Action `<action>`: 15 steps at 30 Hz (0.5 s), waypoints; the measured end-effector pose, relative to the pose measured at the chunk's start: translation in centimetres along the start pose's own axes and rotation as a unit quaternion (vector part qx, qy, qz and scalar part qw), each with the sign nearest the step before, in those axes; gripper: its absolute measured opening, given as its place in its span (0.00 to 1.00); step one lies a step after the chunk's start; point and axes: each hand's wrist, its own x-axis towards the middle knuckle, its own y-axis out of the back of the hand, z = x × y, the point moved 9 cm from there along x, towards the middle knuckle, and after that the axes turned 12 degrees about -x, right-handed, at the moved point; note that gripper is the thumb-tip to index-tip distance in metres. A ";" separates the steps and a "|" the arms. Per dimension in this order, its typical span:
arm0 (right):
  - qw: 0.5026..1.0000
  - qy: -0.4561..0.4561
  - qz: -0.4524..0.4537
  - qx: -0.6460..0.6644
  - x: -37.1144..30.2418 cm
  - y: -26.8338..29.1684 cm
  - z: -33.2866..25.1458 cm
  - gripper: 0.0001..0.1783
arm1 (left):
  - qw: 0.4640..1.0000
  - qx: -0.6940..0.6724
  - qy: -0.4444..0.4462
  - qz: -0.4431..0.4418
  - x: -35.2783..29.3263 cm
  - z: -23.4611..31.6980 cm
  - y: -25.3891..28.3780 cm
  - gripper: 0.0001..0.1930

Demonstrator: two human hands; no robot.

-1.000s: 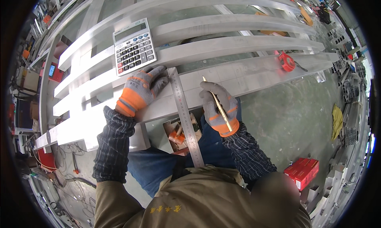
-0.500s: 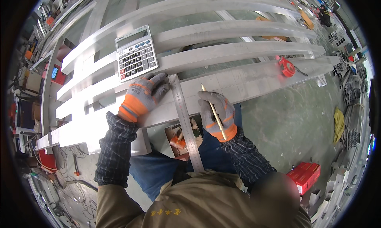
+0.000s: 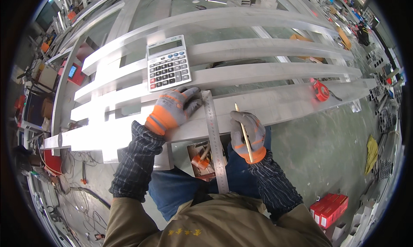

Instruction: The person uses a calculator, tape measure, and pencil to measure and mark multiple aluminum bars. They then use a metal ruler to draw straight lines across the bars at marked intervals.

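Observation:
My left hand [image 3: 174, 109], in a grey and orange glove, rests on the nearest silver metal bar [image 3: 275, 98]. Its bent fingers press against the upper end of a steel ruler [image 3: 214, 133], which lies across that bar and sticks out over my lap. In my gloved right hand [image 3: 248, 135], just right of the ruler, a pale pencil [image 3: 245, 135] is gripped, its tip pointing away from me over the bar. A calculator [image 3: 168, 70] with a grey-white case lies on the bars beyond my left hand.
Several parallel metal bars [image 3: 275, 49] stretch beyond the nearest one. A red tape measure [image 3: 319, 90] sits on the right part of the near bar. Under it, an open box [image 3: 193, 154] holds tools. Red boxes [image 3: 329, 210] stand on the floor at right; cables [image 3: 86, 195] lie at left.
The whole view has shifted, so the bars, calculator and hands appear farther right and lower. Both hands keep about the same places relative to the ruler and the bar.

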 end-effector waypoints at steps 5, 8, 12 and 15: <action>0.999 -0.016 -0.019 -0.022 -1.0 -0.9 0.3 0.10 | 0.999 0.007 -0.009 0.032 -0.6 1.2 1.3 0.23; 0.999 -0.012 -0.019 -0.047 -2.1 -1.0 1.3 0.09 | 0.999 -0.003 0.032 0.006 0.1 1.0 0.7 0.28; 0.998 -0.013 -0.024 -0.055 -2.3 -1.3 0.8 0.06 | 0.992 0.018 0.086 -0.086 0.3 0.2 -0.2 0.28; 0.990 0.061 -0.032 -0.122 -2.0 -1.6 -0.6 0.06 | 0.996 -0.016 0.079 -0.047 0.1 -1.0 -0.5 0.32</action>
